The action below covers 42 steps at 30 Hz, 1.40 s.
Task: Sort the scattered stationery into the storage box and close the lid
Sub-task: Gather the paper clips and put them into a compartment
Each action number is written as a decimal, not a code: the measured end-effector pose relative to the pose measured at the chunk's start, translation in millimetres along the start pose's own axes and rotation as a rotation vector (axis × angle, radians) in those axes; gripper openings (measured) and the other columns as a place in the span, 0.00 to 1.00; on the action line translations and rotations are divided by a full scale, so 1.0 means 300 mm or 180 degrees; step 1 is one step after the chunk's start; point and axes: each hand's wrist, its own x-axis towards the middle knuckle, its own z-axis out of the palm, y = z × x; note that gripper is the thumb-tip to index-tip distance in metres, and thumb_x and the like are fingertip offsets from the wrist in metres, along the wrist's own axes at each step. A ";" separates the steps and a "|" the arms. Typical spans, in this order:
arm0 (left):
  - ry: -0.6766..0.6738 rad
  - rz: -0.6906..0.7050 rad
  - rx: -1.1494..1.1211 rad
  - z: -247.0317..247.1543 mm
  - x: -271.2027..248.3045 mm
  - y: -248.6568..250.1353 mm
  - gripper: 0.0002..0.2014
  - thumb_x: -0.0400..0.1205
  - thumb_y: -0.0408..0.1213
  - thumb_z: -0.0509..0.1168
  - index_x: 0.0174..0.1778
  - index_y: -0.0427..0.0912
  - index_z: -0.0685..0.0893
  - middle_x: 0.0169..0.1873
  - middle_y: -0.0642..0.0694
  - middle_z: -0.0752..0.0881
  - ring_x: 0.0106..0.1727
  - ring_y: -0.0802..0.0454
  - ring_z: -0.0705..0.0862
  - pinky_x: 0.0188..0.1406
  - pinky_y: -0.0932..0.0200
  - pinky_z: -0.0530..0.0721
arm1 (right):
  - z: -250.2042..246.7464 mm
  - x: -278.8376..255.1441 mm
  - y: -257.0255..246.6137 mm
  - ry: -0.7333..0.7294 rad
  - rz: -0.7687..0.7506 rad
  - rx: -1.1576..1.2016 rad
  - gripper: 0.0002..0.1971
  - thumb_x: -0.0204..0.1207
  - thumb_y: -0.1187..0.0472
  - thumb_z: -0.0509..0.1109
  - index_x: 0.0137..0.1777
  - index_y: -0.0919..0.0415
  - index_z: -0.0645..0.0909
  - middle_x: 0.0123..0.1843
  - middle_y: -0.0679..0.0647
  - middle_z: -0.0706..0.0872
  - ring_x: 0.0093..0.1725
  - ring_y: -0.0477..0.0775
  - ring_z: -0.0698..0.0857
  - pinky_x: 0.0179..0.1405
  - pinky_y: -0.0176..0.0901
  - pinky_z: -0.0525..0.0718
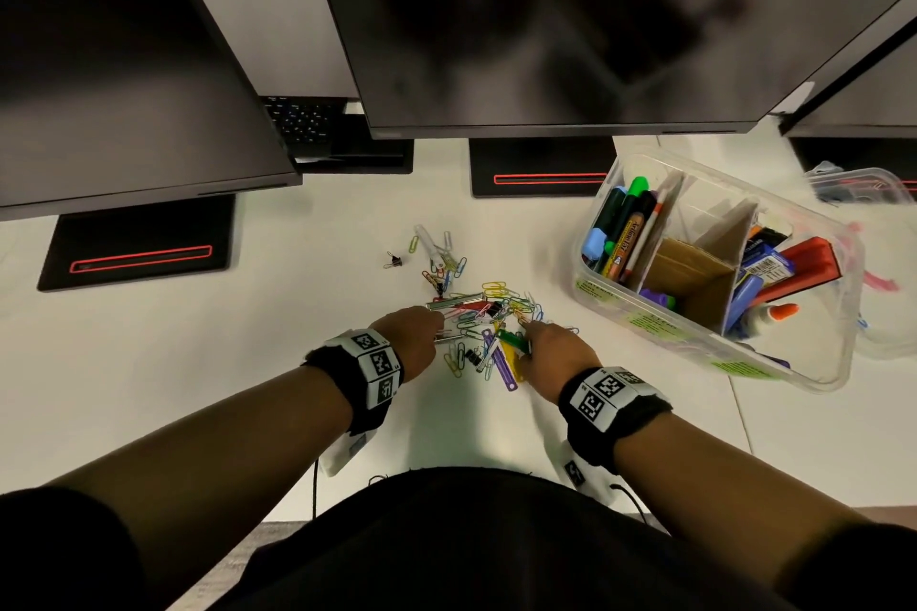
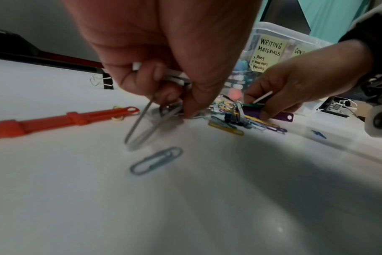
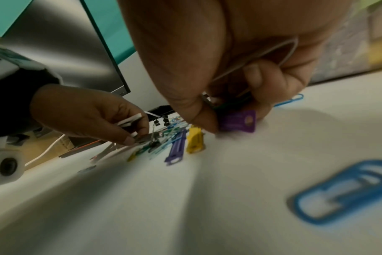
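Note:
A heap of coloured paper clips [image 1: 489, 313] and plastic fastener strips lies on the white desk [image 1: 297, 337] between my hands. My left hand [image 1: 439, 330] pinches long silver metal clips [image 2: 142, 124] at the heap's left edge, with white strips held in its curled fingers. My right hand [image 1: 526, 337] grips a bunch of wire clips, and its thumb and finger pinch a purple strip [image 3: 238, 120] on the desk. The clear storage box [image 1: 838, 313] stands open at the right, with cardboard dividers, markers on its left and glue and erasers on its right.
Three dark monitors [image 1: 546, 15] on black stands [image 1: 139, 248] overhang the back of the desk. A black binder clip [image 1: 393, 259] and more loose clips lie behind the heap. A red strip [image 2: 65, 119] lies left. Another clear plastic piece [image 1: 858, 186] sits behind the box.

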 end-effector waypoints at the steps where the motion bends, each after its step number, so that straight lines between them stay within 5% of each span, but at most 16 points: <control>1: 0.0005 -0.0005 -0.0017 -0.003 0.000 -0.005 0.15 0.83 0.34 0.54 0.65 0.40 0.76 0.63 0.39 0.80 0.63 0.42 0.80 0.58 0.54 0.77 | -0.005 -0.002 0.003 -0.0036 0.0059 0.0114 0.14 0.80 0.56 0.60 0.60 0.62 0.76 0.60 0.61 0.84 0.59 0.62 0.82 0.51 0.43 0.77; 5: 0.0174 -0.0011 -0.0270 -0.029 -0.008 -0.031 0.14 0.86 0.38 0.52 0.63 0.37 0.76 0.59 0.38 0.82 0.59 0.41 0.80 0.54 0.53 0.76 | -0.036 0.003 0.019 0.0113 0.0241 0.0848 0.12 0.84 0.56 0.56 0.52 0.65 0.76 0.53 0.66 0.85 0.53 0.64 0.83 0.46 0.44 0.73; 9: 0.0315 -0.0388 -0.1301 -0.043 0.000 -0.084 0.08 0.86 0.36 0.52 0.45 0.40 0.75 0.45 0.42 0.85 0.41 0.45 0.78 0.39 0.57 0.74 | -0.060 0.014 0.030 -0.0249 0.0382 0.1549 0.12 0.82 0.63 0.55 0.36 0.58 0.69 0.30 0.55 0.84 0.24 0.52 0.78 0.26 0.41 0.75; 13: 0.0302 -0.0777 -0.2642 -0.069 0.000 -0.122 0.12 0.85 0.29 0.52 0.37 0.43 0.73 0.31 0.44 0.77 0.38 0.44 0.75 0.49 0.49 0.84 | -0.054 0.027 0.013 -0.0399 0.0228 0.1247 0.04 0.78 0.70 0.58 0.44 0.63 0.72 0.40 0.62 0.84 0.32 0.58 0.79 0.36 0.46 0.79; 16: 0.0466 -0.0952 -0.2295 -0.102 -0.010 -0.152 0.09 0.84 0.27 0.51 0.46 0.42 0.75 0.31 0.48 0.77 0.39 0.45 0.76 0.32 0.66 0.78 | -0.047 0.021 -0.008 -0.0282 0.0147 0.0969 0.10 0.83 0.63 0.55 0.49 0.65 0.76 0.48 0.63 0.82 0.46 0.61 0.81 0.44 0.43 0.74; 19: 0.0551 -0.0992 -0.2147 -0.117 -0.017 -0.224 0.10 0.83 0.28 0.51 0.48 0.42 0.77 0.31 0.49 0.77 0.44 0.45 0.76 0.33 0.64 0.71 | -0.038 0.011 -0.022 -0.0307 0.0119 0.0666 0.18 0.86 0.55 0.52 0.56 0.69 0.77 0.57 0.66 0.84 0.57 0.64 0.81 0.48 0.43 0.71; 22: 0.0482 -0.1117 -0.1966 -0.119 -0.033 -0.272 0.06 0.85 0.38 0.56 0.47 0.42 0.76 0.37 0.44 0.79 0.45 0.44 0.77 0.44 0.56 0.75 | -0.024 0.014 -0.028 -0.0283 0.0151 0.0533 0.18 0.85 0.52 0.52 0.52 0.66 0.77 0.56 0.66 0.84 0.57 0.65 0.82 0.45 0.42 0.68; 28: 0.0093 -0.0722 -0.0389 -0.104 -0.054 -0.250 0.19 0.77 0.54 0.67 0.55 0.44 0.78 0.49 0.48 0.82 0.48 0.49 0.78 0.49 0.60 0.73 | -0.007 0.012 -0.022 -0.0198 0.0271 0.0334 0.17 0.79 0.48 0.65 0.50 0.64 0.78 0.52 0.63 0.86 0.54 0.64 0.83 0.42 0.41 0.72; 34: 0.0012 -0.0467 0.0154 -0.091 -0.052 -0.196 0.13 0.79 0.47 0.65 0.54 0.43 0.80 0.55 0.45 0.85 0.57 0.45 0.82 0.49 0.60 0.71 | -0.006 -0.006 -0.034 -0.0163 0.0264 0.0179 0.13 0.74 0.55 0.69 0.50 0.64 0.80 0.52 0.62 0.87 0.54 0.63 0.84 0.47 0.44 0.79; 37: -0.0052 -0.0479 0.0207 -0.097 -0.052 -0.173 0.13 0.81 0.50 0.62 0.49 0.43 0.81 0.53 0.44 0.86 0.57 0.44 0.83 0.52 0.58 0.75 | -0.007 -0.003 -0.032 -0.0132 0.0251 0.0106 0.13 0.76 0.57 0.65 0.52 0.66 0.80 0.53 0.63 0.86 0.54 0.63 0.84 0.44 0.42 0.76; 42: -0.0093 -0.0443 0.0308 -0.085 -0.051 -0.170 0.04 0.80 0.40 0.59 0.42 0.45 0.75 0.52 0.41 0.86 0.55 0.42 0.83 0.46 0.58 0.74 | -0.025 0.001 -0.020 -0.0309 0.0251 0.0067 0.10 0.75 0.56 0.67 0.47 0.63 0.79 0.47 0.61 0.83 0.48 0.61 0.83 0.40 0.41 0.73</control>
